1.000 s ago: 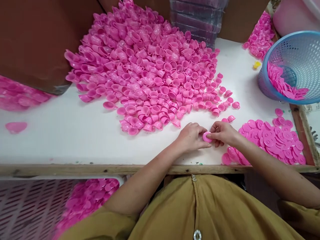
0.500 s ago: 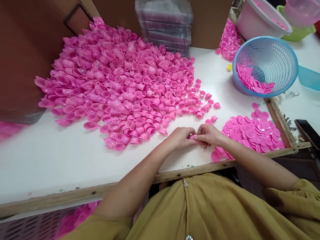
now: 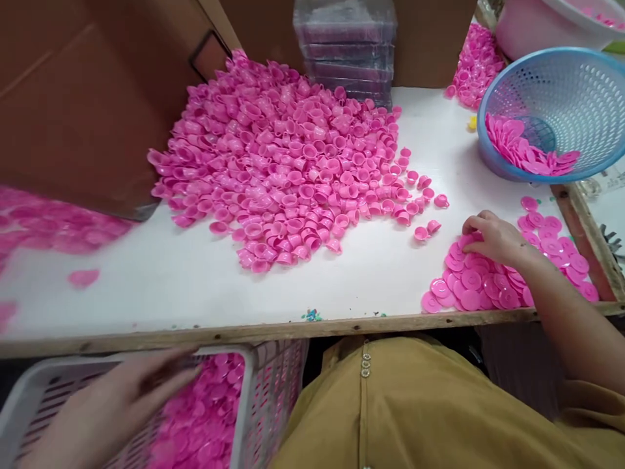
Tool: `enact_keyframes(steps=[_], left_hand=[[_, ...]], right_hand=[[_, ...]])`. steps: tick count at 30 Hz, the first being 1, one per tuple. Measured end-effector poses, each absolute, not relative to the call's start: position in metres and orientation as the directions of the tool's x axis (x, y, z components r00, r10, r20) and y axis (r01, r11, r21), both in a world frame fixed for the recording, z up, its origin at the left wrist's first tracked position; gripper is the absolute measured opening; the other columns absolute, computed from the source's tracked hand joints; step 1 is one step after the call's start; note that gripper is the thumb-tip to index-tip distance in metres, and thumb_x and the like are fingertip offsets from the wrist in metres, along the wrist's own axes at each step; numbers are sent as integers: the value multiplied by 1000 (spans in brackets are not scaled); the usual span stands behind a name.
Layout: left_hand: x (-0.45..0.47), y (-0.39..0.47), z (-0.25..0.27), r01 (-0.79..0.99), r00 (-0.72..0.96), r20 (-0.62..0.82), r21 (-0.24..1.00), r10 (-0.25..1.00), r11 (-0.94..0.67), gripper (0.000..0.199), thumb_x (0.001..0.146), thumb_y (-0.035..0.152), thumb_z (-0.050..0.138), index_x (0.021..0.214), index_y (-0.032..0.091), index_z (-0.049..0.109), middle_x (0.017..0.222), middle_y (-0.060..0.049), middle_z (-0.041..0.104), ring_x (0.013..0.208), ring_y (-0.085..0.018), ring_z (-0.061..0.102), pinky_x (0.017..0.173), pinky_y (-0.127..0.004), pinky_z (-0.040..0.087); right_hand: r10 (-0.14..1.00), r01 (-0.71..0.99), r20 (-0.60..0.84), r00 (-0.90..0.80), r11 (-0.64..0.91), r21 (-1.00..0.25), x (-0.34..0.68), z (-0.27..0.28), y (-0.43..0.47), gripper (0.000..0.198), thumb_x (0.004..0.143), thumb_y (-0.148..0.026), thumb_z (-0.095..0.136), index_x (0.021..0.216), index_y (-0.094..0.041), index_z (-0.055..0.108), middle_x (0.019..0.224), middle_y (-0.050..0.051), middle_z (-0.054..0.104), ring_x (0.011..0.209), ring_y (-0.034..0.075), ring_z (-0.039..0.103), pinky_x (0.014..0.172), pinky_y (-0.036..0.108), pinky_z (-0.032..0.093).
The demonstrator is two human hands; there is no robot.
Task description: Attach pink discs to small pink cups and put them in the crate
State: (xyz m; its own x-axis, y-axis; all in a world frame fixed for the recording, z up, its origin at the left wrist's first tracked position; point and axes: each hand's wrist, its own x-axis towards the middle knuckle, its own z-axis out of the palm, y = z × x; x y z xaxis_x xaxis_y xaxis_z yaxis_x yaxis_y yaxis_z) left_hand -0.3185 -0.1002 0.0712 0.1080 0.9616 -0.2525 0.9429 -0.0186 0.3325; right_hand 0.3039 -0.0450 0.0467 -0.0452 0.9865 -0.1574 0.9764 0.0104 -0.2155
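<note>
My left hand [image 3: 122, 404] is over the plastic crate [image 3: 248, 391] below the table edge, smeared by motion. Its fingers stretch out apart, with nothing visible in them. Inside the crate lie many small pink plastic pieces [image 3: 209, 410]. My right hand [image 3: 498, 241] is at the pile of pink toy saucers [image 3: 471, 280] on the right of the table. Its thumb and fingers are bent around the edge of a pink saucer [image 3: 467, 240], which they partly hide. A large heap of pink toy cups [image 3: 293, 169] spreads over the middle of the white table.
A blue basket [image 3: 586, 98] holding pink pieces stands at the back right. Stacked wrapped packs [image 3: 346, 58] stand behind the cups. A brown carton [image 3: 83, 98] is at the left. Wooden strips [image 3: 342, 327] edge the table, with green and blue bits [image 3: 311, 315] near the front.
My hands have parted from the pink piece they held together. The left has swung down-left over the crate; the right has moved right to the saucers. The view has shifted left.
</note>
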Motion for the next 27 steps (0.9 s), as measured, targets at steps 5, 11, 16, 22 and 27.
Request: enact_keyframes(steps=[5, 11, 16, 22, 27], left_hand=[[-114, -36, 76, 732, 401, 73, 574, 913, -367, 26, 87, 36, 54, 107, 26, 66, 103, -5, 66, 91, -20, 63, 77, -32, 52], [52, 22, 32, 442, 805, 138, 508, 577, -739, 28, 86, 13, 51, 105, 26, 66, 110, -7, 61, 101, -24, 55, 78, -35, 47], [43, 25, 31, 462, 719, 81, 686, 690, -562, 16, 85, 15, 53, 98, 20, 61, 89, -4, 64, 83, -18, 60, 72, -29, 48], [4, 0, 26, 454, 577, -107, 866, 810, -209, 15, 88, 25, 55, 100, 20, 64, 87, -1, 62, 70, -12, 62, 69, -27, 52], [-7, -6, 12, 547, 515, -7, 773, 857, -322, 18, 88, 22, 55, 94, 20, 72, 100, -6, 56, 86, -15, 61, 85, -32, 52]], right_hand=[[986, 920, -166, -7, -59, -388, 295, 56, -47, 14, 73, -34, 69, 75, -23, 60, 70, 2, 64, 62, 17, 58, 53, 27, 39], [985, 703, -129, 116, -174, -690, 278, 59, -69, 25, 81, -42, 62, 96, -22, 65, 81, 4, 68, 65, 16, 59, 59, 30, 47], [976, 426, -170, 135, -212, -879, 260, 59, -73, 33, 76, -48, 69, 90, -19, 63, 76, 3, 66, 63, 15, 59, 58, 30, 51], [952, 235, -307, -6, -297, -926, 222, 54, -52, 35, 70, -46, 76, 86, -18, 62, 65, -1, 62, 53, 12, 58, 48, 24, 49], [896, 226, -438, -75, -412, -883, 198, 48, -43, 35, 65, -43, 81, 79, -17, 62, 56, -1, 62, 50, 13, 60, 46, 25, 51]])
